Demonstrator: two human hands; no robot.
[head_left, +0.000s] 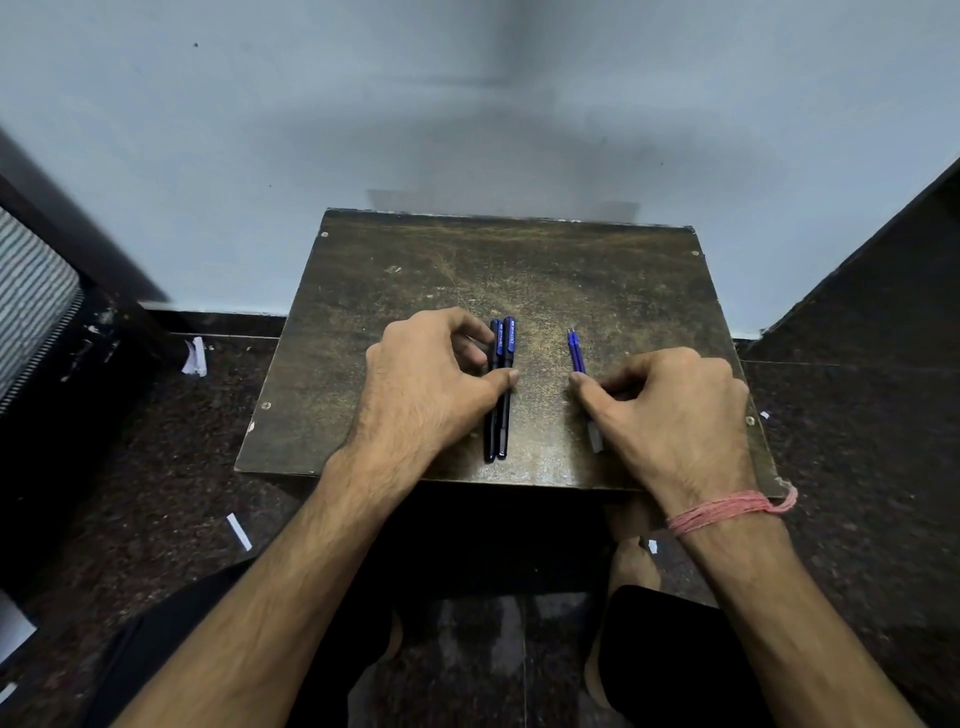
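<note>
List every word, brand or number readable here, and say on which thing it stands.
"OCTANE": along the blue clip of the right one of the two pens; the left clip seems to read the same.
Small mark above that word: too small to read.
The blue refills: no text visible.

Left hand (431, 374) and right hand (670, 410) curl palm-down (thumbs pointing inward).
</note>
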